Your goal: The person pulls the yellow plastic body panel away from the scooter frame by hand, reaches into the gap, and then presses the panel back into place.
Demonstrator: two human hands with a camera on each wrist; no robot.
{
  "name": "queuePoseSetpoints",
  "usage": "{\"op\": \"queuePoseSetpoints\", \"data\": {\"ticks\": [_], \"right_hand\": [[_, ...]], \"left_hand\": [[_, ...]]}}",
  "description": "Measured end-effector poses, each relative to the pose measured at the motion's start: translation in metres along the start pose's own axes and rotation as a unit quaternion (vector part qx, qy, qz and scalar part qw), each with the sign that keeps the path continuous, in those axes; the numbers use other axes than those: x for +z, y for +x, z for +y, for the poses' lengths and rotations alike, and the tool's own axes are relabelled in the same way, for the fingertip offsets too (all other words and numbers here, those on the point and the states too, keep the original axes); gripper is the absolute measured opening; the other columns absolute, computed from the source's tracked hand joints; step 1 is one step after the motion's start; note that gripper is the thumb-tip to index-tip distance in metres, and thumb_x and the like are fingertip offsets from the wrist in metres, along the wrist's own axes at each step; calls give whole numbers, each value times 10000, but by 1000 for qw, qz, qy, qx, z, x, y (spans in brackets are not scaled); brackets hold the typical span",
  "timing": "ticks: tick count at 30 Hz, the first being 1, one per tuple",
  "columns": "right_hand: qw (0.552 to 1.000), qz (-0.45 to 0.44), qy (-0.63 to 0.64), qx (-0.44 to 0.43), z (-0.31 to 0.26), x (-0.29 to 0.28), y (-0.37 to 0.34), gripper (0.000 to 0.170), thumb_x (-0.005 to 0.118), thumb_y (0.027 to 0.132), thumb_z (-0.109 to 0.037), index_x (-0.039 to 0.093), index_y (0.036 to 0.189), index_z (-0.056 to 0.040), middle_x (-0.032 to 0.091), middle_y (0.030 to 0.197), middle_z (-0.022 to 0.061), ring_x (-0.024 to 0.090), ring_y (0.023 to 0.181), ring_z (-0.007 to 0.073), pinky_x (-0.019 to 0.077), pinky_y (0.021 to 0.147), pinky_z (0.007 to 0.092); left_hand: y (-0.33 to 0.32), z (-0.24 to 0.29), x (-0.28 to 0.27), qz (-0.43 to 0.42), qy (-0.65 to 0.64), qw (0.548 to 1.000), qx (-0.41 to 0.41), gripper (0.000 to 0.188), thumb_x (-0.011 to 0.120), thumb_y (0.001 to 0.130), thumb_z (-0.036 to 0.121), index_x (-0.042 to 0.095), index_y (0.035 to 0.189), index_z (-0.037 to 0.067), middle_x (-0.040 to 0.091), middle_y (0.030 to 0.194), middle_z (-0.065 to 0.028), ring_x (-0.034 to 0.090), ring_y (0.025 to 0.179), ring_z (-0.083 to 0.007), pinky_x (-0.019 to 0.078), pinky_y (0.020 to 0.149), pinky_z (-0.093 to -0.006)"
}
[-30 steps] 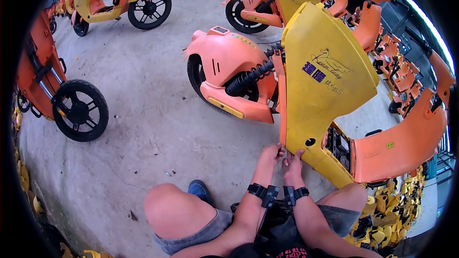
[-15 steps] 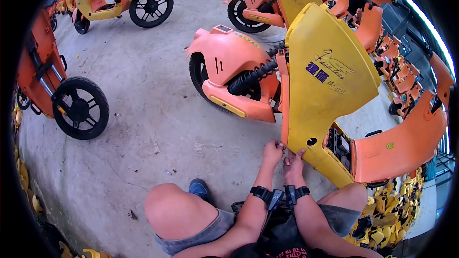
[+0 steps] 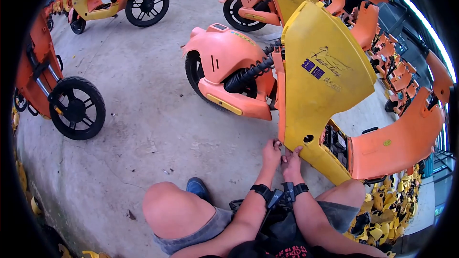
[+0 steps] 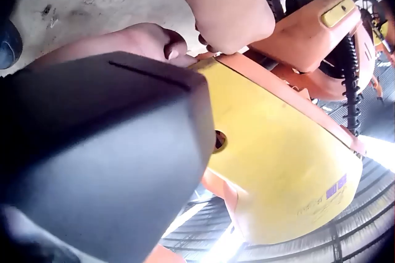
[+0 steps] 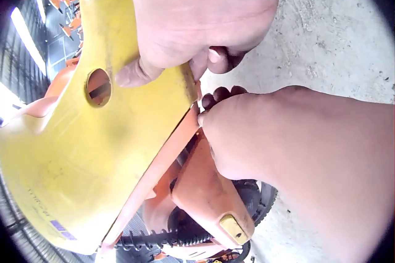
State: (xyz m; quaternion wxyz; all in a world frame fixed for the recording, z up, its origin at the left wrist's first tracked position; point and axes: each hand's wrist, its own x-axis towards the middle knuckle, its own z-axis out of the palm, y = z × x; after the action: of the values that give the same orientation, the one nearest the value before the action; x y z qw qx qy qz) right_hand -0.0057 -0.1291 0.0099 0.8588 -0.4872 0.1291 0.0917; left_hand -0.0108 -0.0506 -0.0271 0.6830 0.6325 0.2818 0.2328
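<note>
A yellow body panel [image 3: 325,67] with dark lettering and a round hole stands upright on a pink-orange scooter, an orange strip [image 3: 281,100] along its edge. At the strip's lower end the left hand [image 3: 271,153] has its fingers curled, fingertips against the edge; any small part between them is hidden. Close beside it the right hand [image 3: 291,162] grips the panel's lower corner. In the right wrist view the right thumb presses the yellow face [image 5: 123,139] near the hole, its other fingers bent under the edge. The left wrist view shows both hands at this corner.
Behind the panel are a black coil spring [image 3: 244,74] and a wheel under the pink fender [image 3: 224,50]. Another scooter's wheel [image 3: 76,108] stands at the left. More scooters line the back and right; yellow parts [image 3: 382,210] lie piled at lower right.
The left forearm has turned slightly, and the left hand has shifted a little upward along the strip's end. The right hand keeps its grip on the panel corner. The head view has shifted slightly.
</note>
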Motion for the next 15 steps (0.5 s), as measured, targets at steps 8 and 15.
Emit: {"op": "queuePoseSetpoints", "data": {"ticks": [8,15], "right_hand": [[1000,13,4,12,2,-5,4,611,575,887,-498,376,1330,-127,538,1333,20,553,1204,163,326,505,217],[999,20,-36,11,1,3,0,674,498,884,-590,403,1364,-127,522,1369,0,518,1212,94,311,548,207]], "left_hand": [[2,-4,6,-6,-101,994,-42,87,567,918,21,604,965,-42,673,782,-112,597,622,-150,490,591,-296],[4,2,-3,-45,-140,985,-88,110,581,921,37,609,982,-49,667,785,-93,574,610,-127,487,579,-282]]}}
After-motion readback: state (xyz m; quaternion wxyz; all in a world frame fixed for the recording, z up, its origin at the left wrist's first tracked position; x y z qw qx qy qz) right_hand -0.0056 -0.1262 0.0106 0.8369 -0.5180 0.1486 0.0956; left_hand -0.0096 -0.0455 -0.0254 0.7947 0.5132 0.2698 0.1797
